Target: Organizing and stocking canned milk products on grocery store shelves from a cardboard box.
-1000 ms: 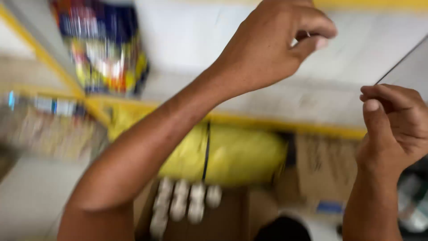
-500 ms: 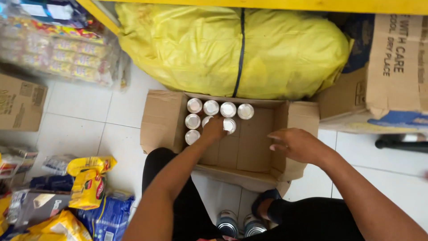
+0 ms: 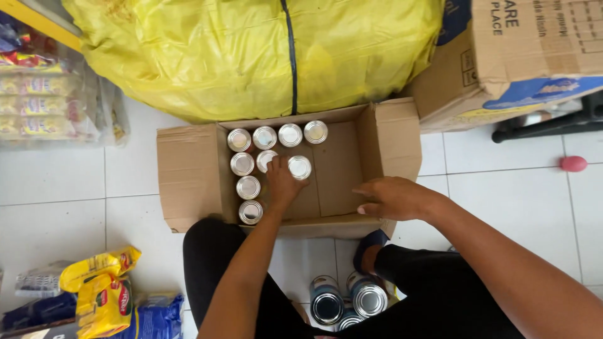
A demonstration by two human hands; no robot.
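Observation:
An open cardboard box [image 3: 188, 176] lies on the white tiled floor in front of me. Several silver-topped tin cans [image 3: 290, 135] stand in rows in its left half. My left hand [image 3: 282, 183] reaches into the box, its fingers closed around one tin can [image 3: 266, 158] in the second row. On the box's front wall rests my right hand [image 3: 392, 198], fingers stretched out flat and holding nothing. The right half of the box shows bare cardboard. Three more cans [image 3: 348, 301] stand on the floor between my legs.
A big yellow sack [image 3: 251, 56] lies right behind the box. A large carton [image 3: 521, 56] sits at the upper right, a black stand leg [image 3: 553, 122] beneath it. Wrapped snack packs [image 3: 38, 100] are at left, yellow packets [image 3: 100, 292] at lower left, and a pink object [image 3: 573, 164] at right.
A second ago both hands were raised at a shelf. The view has dropped to the box; my left hand has come down onto the cans and my right onto the box's front wall.

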